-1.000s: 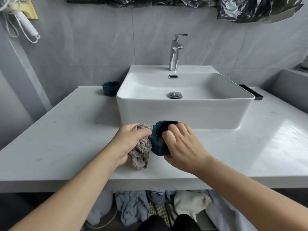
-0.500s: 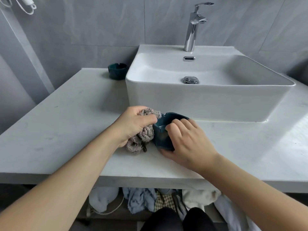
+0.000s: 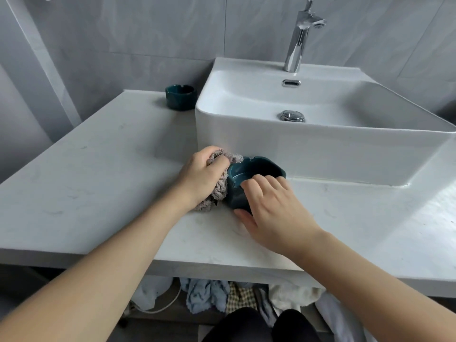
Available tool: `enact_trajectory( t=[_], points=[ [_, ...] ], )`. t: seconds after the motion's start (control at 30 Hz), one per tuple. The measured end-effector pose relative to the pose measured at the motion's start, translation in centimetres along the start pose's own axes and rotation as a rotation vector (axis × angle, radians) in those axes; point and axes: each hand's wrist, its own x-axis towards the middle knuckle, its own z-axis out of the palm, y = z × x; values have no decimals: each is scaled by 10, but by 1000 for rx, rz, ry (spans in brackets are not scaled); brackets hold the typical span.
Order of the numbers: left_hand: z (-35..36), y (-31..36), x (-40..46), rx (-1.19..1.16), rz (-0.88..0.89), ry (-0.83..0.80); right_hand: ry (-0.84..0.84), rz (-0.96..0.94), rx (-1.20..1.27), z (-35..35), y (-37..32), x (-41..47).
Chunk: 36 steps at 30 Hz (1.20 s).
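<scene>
Our right hand (image 3: 271,213) curls round the near wall of the dark teal notched ceramic ashtray (image 3: 246,172), tilted on the white stone countertop (image 3: 98,183) just before the white rectangular basin (image 3: 320,154). Our left hand (image 3: 199,178) clutches the crumpled grey knitted cloth (image 3: 220,191) against its left wall; we judge wiping mid-course, bowl interior pending

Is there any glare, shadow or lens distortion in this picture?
Head view: glare whitens the white stone counter at its right edge; the white rectangular basin throws a soft shadow leftward; the wide lens skews the basin's shape; the held dark teal ashtray looks sharp.
</scene>
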Motion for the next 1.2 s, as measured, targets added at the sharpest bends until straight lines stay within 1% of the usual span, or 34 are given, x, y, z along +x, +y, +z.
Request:
enact_trajectory(
  t=[0.1,0.13,0.2,0.3,0.4,0.47,0.5,0.57,0.67,0.7,0.73,0.87,1.03,1.17,1.2],
  points=[
    [-4,-1,-11,85,34,125,-25,-65,195,-11,16,-7],
    [-7,-2,-16,101,63,133,-26,-87,250,-15,25,-10],
    [-15,-4,-27,115,119,118,-21,-93,282,-18,48,-13],
    [-18,-5,-41,142,191,159,-134,-81,373,-10,67,-11],
    [-27,2,-43,156,211,321,-199,-119,439,-1,66,-2],
    [-40,8,-41,134,208,423,-196,-131,465,0,64,2],
    [-45,10,-40,120,200,435,-185,-132,474,0,62,3],
    [-48,11,-43,124,205,368,-150,-129,479,1,57,2],
    [-40,5,-53,193,275,160,-89,-152,427,5,49,2],
    [-36,1,-56,210,304,119,-78,-158,413,6,47,2],
    [-32,-5,-57,218,330,105,-68,-163,410,7,45,3],
    [-22,-19,-60,247,374,139,-14,-171,452,12,38,4],
    [-21,-22,-67,381,435,129,36,-141,451,15,33,3],
    [-19,-22,-68,689,487,47,56,-85,392,16,25,5],
    [-19,-21,-66,711,466,43,56,-83,376,15,24,5]
  ],
)
